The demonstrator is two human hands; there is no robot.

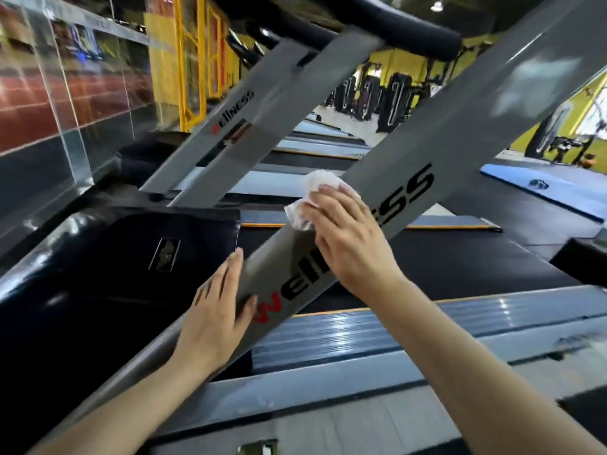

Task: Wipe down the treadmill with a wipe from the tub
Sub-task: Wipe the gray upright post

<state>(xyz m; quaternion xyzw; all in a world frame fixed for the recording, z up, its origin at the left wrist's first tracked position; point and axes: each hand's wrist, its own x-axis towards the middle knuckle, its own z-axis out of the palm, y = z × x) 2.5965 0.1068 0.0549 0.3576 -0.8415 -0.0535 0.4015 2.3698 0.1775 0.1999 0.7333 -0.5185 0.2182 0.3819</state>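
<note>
the right hand (345, 234) presses a crumpled wipe (315, 198) flat-fingered against the treadmill's grey post (460, 133); the wipe pokes out past its fingertips. likely soft, limp and damp, so best held under the palm. below, the left hand (213, 310) rests spread on the post.

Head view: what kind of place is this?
Most likely a commercial gym. A row of treadmills runs back from the near grey upright being wiped, black weight machines stand by the yellow walls, and a blue floor mat lies at right.

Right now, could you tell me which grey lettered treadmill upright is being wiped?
The nearer grey upright, under the right hand and white wipe; the farther one is untouched.
</note>
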